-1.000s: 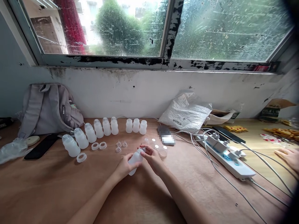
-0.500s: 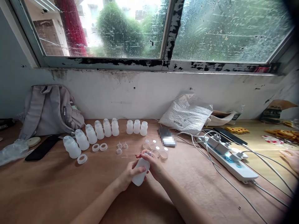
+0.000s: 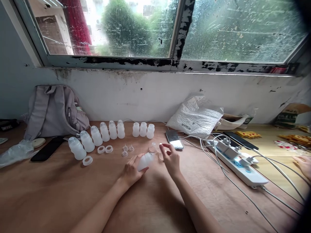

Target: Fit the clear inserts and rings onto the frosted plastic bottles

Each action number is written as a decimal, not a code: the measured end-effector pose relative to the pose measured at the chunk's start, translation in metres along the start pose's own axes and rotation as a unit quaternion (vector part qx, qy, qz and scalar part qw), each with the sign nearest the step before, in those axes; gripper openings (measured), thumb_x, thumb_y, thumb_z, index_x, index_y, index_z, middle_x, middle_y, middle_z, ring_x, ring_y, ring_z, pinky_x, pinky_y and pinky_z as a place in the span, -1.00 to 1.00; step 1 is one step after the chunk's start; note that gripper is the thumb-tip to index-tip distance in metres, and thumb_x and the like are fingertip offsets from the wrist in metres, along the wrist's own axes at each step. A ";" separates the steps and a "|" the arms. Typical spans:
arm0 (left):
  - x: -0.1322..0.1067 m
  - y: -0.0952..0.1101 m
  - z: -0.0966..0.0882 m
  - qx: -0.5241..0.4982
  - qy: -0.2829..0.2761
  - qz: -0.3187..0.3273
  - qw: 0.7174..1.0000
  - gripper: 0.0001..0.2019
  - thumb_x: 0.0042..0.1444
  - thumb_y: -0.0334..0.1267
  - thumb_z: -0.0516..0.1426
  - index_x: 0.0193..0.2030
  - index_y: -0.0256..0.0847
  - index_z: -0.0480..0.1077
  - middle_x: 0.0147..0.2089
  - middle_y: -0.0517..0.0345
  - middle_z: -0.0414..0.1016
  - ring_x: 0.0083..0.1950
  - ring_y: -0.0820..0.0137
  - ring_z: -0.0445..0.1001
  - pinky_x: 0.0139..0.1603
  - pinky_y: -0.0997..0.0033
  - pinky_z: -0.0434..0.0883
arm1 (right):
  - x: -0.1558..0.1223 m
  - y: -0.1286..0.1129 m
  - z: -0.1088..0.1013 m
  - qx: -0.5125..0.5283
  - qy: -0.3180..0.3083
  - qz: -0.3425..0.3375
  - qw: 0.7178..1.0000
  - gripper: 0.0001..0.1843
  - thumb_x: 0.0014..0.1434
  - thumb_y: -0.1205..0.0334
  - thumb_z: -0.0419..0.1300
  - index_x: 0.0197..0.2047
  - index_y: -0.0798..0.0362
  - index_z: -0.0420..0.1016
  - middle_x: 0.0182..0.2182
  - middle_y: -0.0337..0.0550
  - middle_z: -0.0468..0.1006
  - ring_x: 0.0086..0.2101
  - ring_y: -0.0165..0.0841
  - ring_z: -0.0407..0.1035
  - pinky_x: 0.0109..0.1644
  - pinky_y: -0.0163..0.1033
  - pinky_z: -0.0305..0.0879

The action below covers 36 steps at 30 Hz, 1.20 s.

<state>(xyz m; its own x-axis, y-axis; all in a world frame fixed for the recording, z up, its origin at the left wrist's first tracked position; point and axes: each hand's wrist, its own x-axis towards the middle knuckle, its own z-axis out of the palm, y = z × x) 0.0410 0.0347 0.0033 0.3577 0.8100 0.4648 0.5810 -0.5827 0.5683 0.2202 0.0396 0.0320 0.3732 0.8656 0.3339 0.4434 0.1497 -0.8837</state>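
Note:
A frosted white baby bottle (image 3: pixel 145 161), tilted and slightly blurred, is gripped in my left hand (image 3: pixel 132 170). My right hand (image 3: pixel 172 160) is apart from it on the right, thumb and forefinger pinched together; whatever is between them is too small to make out. Under and beside those fingers lie clear round discs (image 3: pixel 152 149), partly hidden by the hand. Left of the bottle are three clear bottle nipples (image 3: pixel 124 148). Three white collar rings (image 3: pixel 87 160) lie further left, in front of a row of several bottles with clear tops (image 3: pixel 96 136). Three open-topped bottles (image 3: pixel 143 129) stand at the back.
To the right are a phone (image 3: pixel 175 139), a white power strip (image 3: pixel 239 166) with plugs and trailing cables, and a silver mailer bag (image 3: pixel 195 118). A backpack (image 3: pixel 54 111) and a dark phone (image 3: pixel 48 149) are on the left. Another person's hand (image 3: pixel 302 163) is at the far right.
My right hand has left the bottle and moved right and up, over the clear discs. My left hand keeps the bottle, which has shifted up and tipped over further.

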 end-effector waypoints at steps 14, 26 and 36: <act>0.003 -0.021 -0.012 0.143 0.021 -0.016 0.989 -0.54 -0.05 -0.08 0.12 0.02 -0.06 0.16 -0.16 0.17 0.44 -0.21 0.31 0.42 -0.26 0.38 0.35 | 0.009 0.019 -0.005 -0.171 -0.033 -0.006 0.985 -0.65 -0.02 -0.04 0.12 -0.27 0.05 0.42 -0.23 -0.05 0.32 -0.44 -0.32 0.34 -0.37 -0.17 0.26; 0.005 -0.026 -0.018 0.136 0.038 0.012 0.990 -0.47 -0.04 0.12 0.04 0.03 -0.10 0.14 -0.10 0.12 0.42 -0.16 0.28 0.43 -0.26 0.37 0.38 | 0.009 0.017 0.005 0.294 -0.151 0.023 0.944 -0.62 -0.01 0.15 0.20 -0.07 -0.02 0.37 -0.10 -0.10 0.41 -0.10 -0.27 0.28 -0.05 -0.12 0.25; 0.004 -0.028 -0.017 0.131 0.023 0.043 0.990 -0.43 -0.06 0.10 0.07 0.05 -0.15 0.14 -0.10 0.07 0.44 -0.16 0.28 0.44 -0.19 0.34 0.38 | 0.000 0.012 0.010 0.268 -0.216 0.021 0.939 -0.66 0.01 0.15 0.18 -0.09 -0.05 0.40 -0.07 -0.13 0.40 -0.19 -0.32 0.32 -0.12 -0.16 0.29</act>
<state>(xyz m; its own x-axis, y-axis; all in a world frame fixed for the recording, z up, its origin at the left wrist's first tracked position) 0.0138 0.0535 0.0005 0.3846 0.7504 0.5375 0.7215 -0.6076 0.3321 0.2177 0.0463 0.0178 -0.0363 0.9718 0.2332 -0.0807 0.2297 -0.9699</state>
